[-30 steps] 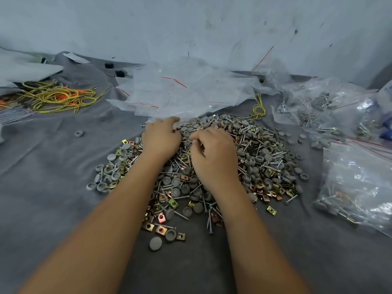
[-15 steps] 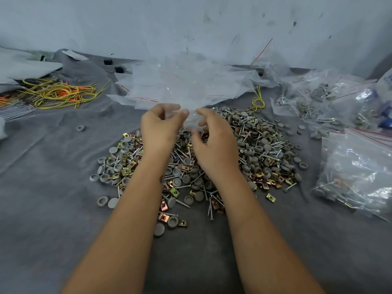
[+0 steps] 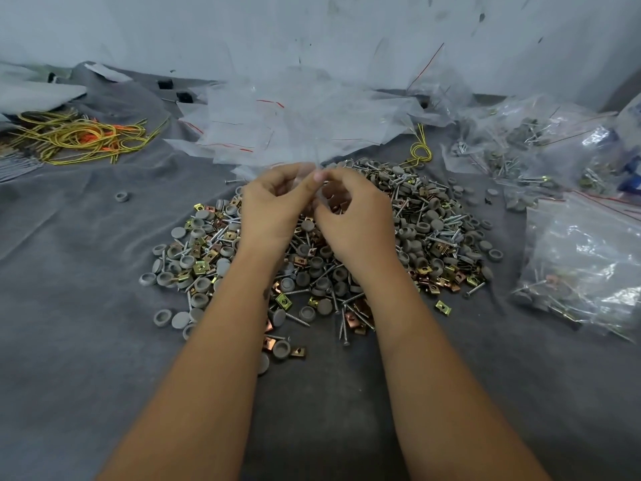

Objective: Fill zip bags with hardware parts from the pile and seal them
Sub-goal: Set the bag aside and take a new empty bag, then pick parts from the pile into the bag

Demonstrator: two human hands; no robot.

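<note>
Both hands have lifted off the pile since 1 s ago and come together above its far side; then they lay low among the parts, fingers in the heap.

Room: grey cloth (image 3: 86, 341) is bare to the left and near side of the pile (image 3: 347, 258), w/ one loose grey cap (image 3: 121, 196) out on the left. Far edge is crowded: heap of empty zip bags (image 3: 298, 123) touches the pile's far side, pale wall (image 3: 242, 29) right behind. Right side is tight, w/ filled bags (image 3: 586, 265) near the pile's right edge and more filled bags (image 3: 527, 140) at far right. Yellow and orange cords (image 3: 79, 137) lie far left, well apart from the pile; a small yellow cord loop (image 3: 421, 151) sits just beyond the pile's far-right edge.

Writing: none readable. Bags show only red seal lines.

Hands: left hand (image 3: 270, 210) and right hand (image 3: 357, 220) are raised over the pile, fingers curled, thumb and fingertips meeting at approx the same spot. Between them they pinch a clear zip bag (image 3: 308, 175), which stands up from the fingertips and is hard to pick out against the bag heap behind. Can't tell if the bag's mouth is open or if anything is inside. Neither hand touches the parts.

Pile: screws, grey caps, brass and copper-coloured clips, spread under and around both wrists.
</note>
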